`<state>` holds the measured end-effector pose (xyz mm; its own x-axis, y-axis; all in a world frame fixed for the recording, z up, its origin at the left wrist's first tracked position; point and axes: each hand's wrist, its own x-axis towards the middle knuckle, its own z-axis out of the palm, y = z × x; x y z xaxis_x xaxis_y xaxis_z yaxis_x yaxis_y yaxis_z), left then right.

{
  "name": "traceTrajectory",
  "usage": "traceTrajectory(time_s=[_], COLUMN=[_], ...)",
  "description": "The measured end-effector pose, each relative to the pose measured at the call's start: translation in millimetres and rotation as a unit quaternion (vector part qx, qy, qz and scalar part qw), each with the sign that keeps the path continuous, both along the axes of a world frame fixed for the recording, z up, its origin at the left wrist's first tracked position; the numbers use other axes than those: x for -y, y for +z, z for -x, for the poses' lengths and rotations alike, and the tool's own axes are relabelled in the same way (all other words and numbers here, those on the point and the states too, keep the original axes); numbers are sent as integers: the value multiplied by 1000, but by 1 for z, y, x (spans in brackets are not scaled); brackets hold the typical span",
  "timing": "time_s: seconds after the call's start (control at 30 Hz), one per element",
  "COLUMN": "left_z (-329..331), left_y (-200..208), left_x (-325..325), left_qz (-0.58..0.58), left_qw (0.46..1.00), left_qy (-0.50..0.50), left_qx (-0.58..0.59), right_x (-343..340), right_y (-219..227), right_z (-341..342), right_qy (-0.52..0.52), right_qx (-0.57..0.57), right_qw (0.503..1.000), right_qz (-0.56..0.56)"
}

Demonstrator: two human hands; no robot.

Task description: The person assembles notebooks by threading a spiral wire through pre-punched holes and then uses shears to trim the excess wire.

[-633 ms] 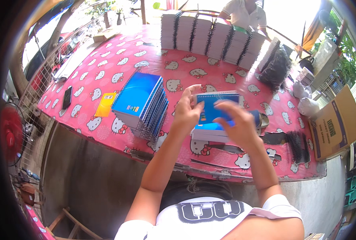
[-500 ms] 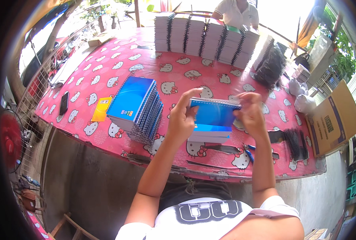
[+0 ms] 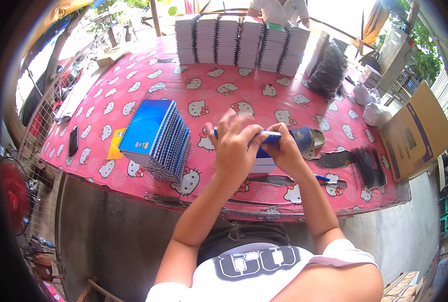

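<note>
My left hand (image 3: 235, 146) and right hand (image 3: 285, 152) both pinched the slim blue-covered paper notebook (image 3: 272, 133) between their fingers, neither hand nearer, visible edge left-to-right, near the low white-paged stack (image 3: 262, 167) on the pink patterned bench (image 3: 176, 88).

Person wears a white top (image 3: 209, 284), short-sleeved; left sleeve (image 3: 168, 292) and right sleeve (image 3: 352, 253) both plain white, loose, ending above the elbow. Chest carries a large dark print (image 3: 256, 262): blocky characters, outlined in white, edges speckled grey. Fabric near the right shoulder bunches into a greyish, shaded fold. Below the hem, dark bottoms (image 3: 269, 236), wrinkled, with a thin, pale, tangled drawstring (image 3: 237, 230) at the waist. Forearms and hands uncovered.
</note>
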<state>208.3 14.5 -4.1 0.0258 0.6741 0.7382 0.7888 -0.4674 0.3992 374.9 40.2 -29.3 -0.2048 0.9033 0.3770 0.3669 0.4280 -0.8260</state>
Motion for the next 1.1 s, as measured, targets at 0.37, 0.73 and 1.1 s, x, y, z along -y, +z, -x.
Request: traceTrajectory(time_s=[0.37, 0.73, 1.1], left_z=[2, 0, 0], left_y=[-2, 3, 6], left_x=[-18, -9, -7], left_qz=[17, 28, 17], left_qw=[997, 998, 997], left_qy=[-59, -30, -52], left_qx=[43, 38, 58], right_x=[28, 35, 6], right_y=[-79, 46, 53], right_z=[-278, -62, -32], right_qy=[-515, -68, -47], right_qx=[394, 72, 69], right_qw=[753, 984, 970], right_qz=[114, -151, -227])
